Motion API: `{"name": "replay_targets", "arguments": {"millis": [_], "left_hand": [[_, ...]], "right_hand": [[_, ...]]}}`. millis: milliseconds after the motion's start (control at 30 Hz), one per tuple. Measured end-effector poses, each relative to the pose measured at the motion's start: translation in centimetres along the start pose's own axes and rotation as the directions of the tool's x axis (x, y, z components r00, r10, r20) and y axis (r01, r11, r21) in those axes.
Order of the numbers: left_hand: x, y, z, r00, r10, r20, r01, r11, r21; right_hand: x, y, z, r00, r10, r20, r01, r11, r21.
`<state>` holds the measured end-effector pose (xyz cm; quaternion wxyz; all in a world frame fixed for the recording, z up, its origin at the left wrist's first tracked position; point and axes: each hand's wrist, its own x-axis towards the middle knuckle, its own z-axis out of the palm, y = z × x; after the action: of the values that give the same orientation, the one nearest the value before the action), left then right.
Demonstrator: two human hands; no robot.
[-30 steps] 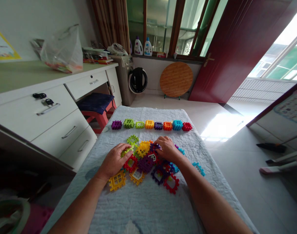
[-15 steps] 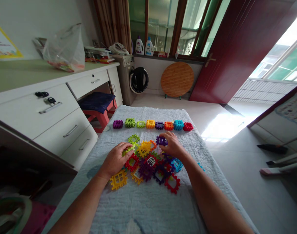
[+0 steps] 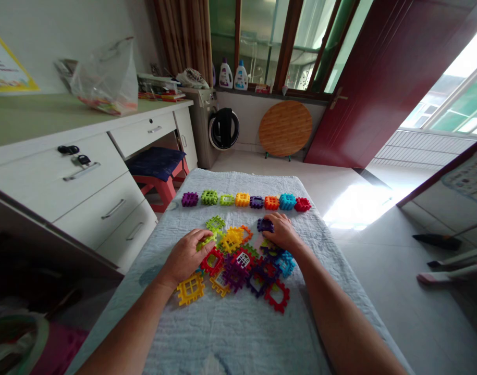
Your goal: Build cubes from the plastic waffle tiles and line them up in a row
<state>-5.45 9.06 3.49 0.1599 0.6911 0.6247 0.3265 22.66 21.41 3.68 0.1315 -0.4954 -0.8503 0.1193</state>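
While your left hand [image 3: 186,254] rests at the left side of a loose pile of toothed plastic tiles [image 3: 235,273], your right hand [image 3: 283,231] holds a dark purple, square, toothed plastic window tile [image 3: 264,225] at the pile's far right. Your right thumb and fingers are curled in close around that tile's right side; whether it touches the cloth below, I cannot tell. Your left thumb and fingers stand partly apart over a lime-green toothed plastic tile [image 3: 207,239], and I cannot tell whether they grip it. Between your hands lies a bright yellow plastic window tile [image 3: 231,240], and near your left thumb a red, square, open-centred plastic tile [image 3: 212,261]. Beyond the pile, eight coloured plastic blocks [image 3: 242,199] stand in a row across the pale blue quilted cloth [image 3: 230,333].
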Motion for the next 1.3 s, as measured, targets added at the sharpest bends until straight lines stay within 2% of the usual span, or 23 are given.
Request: {"name": "replay_targets", "arguments": {"millis": [267, 533, 733, 833, 1033, 1167, 1300], "left_hand": [[0.0, 0.2, -0.1, 1.000, 0.003, -0.008, -0.003, 1.000, 0.004], [0.0, 0.1, 0.1, 1.000, 0.001, 0.000, -0.001, 1.000, 0.002], [0.0, 0.4, -0.2, 1.000, -0.003, -0.016, 0.002, 1.000, -0.003], [0.0, 0.5, -0.3, 1.000, -0.004, -0.015, 0.004, 1.000, -0.005], [0.0, 0.2, -0.2, 1.000, -0.019, 0.018, 0.019, 1.000, 0.009], [0.0, 0.1, -0.2, 0.999, -0.028, 0.027, 0.028, 1.000, 0.014], [-0.1, 0.3, -0.3, 0.999, -0.040, 0.023, 0.040, 0.999, 0.011]], "right_hand": [[0.3, -0.4, -0.7, 0.997, 0.020, 0.077, -0.017, 0.999, -0.035], [1.8, -1.3, -2.1, 0.982, 0.018, 0.190, 0.021, 0.980, -0.200], [2.7, -2.2, -2.2, 0.966, 0.033, 0.256, 0.041, 0.960, -0.278], [3.0, -2.2, -2.2, 0.971, 0.002, 0.240, 0.068, 0.957, -0.283], [6.2, -1.9, -3.0, 0.996, -0.057, 0.063, 0.073, 0.956, -0.284], [9.4, -1.7, -3.6, 0.997, -0.044, 0.060, 0.061, 0.947, -0.314], [11.6, -1.2, -3.3, 0.994, -0.012, 0.112, 0.049, 0.941, -0.335]]}}
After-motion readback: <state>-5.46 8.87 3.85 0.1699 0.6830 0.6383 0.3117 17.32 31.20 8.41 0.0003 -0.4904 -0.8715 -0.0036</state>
